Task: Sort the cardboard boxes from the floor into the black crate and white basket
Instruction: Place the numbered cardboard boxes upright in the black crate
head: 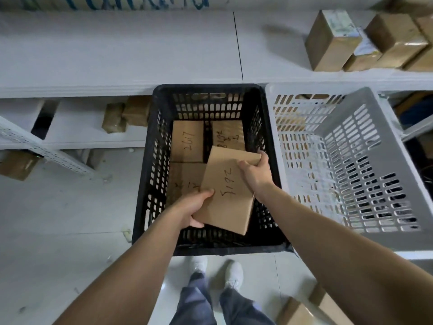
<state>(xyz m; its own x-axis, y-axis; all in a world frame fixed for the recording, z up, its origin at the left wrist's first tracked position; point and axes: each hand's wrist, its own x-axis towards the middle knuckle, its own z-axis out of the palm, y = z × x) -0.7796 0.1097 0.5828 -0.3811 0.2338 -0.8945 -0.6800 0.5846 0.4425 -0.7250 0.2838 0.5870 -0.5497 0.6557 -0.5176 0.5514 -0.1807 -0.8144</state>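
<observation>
We stand over the white basket, which looks empty, and the black crate, where three marked cardboard boxes already lie flat on the bottom. Our left hand and right hand each grip one end of a fourth marked box, held tilted inside the crate. At least two more boxes wait on the floor, so we judge the sorting partly done.

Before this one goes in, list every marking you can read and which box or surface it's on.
"2617": back-left box in the black crate.
Handwritten digits on the held box: roughly "2615", upside down, uncertain.
Back-right box: two handwritten lines, unclear.
Front-left box: writing partly hidden by the left hand.
Blue lettering on the wall: cut off, unreadable.
Shelf box labels: blurred.
</observation>
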